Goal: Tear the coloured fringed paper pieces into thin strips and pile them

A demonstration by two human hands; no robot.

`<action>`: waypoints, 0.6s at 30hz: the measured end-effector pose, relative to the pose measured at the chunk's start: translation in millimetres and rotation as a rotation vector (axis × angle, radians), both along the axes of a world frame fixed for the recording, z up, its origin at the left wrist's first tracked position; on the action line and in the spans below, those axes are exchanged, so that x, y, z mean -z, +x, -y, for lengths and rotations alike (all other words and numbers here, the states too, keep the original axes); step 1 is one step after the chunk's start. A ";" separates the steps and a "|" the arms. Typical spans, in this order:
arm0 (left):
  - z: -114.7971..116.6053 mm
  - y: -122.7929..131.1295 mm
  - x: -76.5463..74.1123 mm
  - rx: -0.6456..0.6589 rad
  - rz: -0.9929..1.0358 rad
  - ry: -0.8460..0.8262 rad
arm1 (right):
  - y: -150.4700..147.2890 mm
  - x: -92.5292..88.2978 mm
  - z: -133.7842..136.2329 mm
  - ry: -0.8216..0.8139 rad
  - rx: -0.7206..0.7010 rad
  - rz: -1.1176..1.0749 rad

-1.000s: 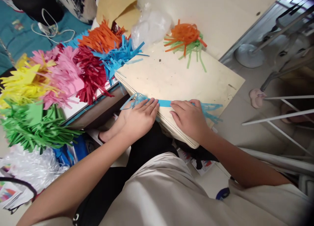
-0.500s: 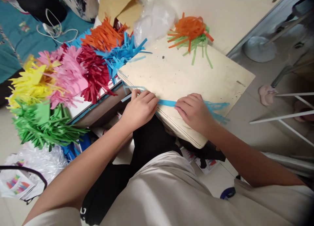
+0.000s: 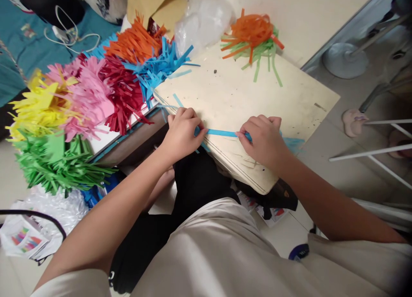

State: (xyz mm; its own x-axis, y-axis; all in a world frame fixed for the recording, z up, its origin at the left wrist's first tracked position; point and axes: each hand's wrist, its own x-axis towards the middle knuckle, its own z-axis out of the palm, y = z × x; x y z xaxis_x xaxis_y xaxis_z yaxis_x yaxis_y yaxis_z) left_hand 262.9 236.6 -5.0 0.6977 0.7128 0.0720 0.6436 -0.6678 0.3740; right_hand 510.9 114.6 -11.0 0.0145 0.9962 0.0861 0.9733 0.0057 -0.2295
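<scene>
A blue strip of fringed tissue paper [image 3: 221,133] runs straight between my hands above the near edge of a pale board [image 3: 238,95]. My left hand [image 3: 184,131] pinches its left end between thumb and fingers. At the other end, my right hand [image 3: 262,136] grips the strip with the thumb and fingertips. Loose blue fringe sticks out past both hands, and the palms hide part of the paper.
Fringed paper bundles lie at left: yellow [image 3: 38,104], pink [image 3: 92,91], dark red [image 3: 124,89], green [image 3: 58,164], orange [image 3: 137,41] and blue [image 3: 157,71]. An orange tassel [image 3: 252,28] rests over light green fringe on the board's far side. White metal legs [image 3: 370,153] stand at right.
Both hands have shifted slightly; the right fingers are more curled and the paper between the hands looks narrower. A blue end now points upward beyond my left hand.
</scene>
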 end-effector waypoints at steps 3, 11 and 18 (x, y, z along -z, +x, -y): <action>-3.7 2.2 -1.3 -0.022 -0.015 -0.011 | -1.4 0.6 -0.4 -0.015 0.060 -0.021; -7.7 9.3 -5.1 0.000 -0.106 0.001 | -5.2 -1.4 -3.7 -0.058 0.092 0.016; -9.0 14.1 -5.3 -0.019 -0.095 0.025 | -10.8 -13.5 -4.4 -0.045 0.077 0.118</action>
State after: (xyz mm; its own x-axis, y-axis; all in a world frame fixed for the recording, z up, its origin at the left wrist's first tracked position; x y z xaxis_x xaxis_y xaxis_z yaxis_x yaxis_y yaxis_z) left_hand 276.9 245.6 0.3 0.6885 0.7248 0.0238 0.6882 -0.6634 0.2938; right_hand 500.1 119.0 2.5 0.0835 0.9954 0.0475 0.9907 -0.0777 -0.1120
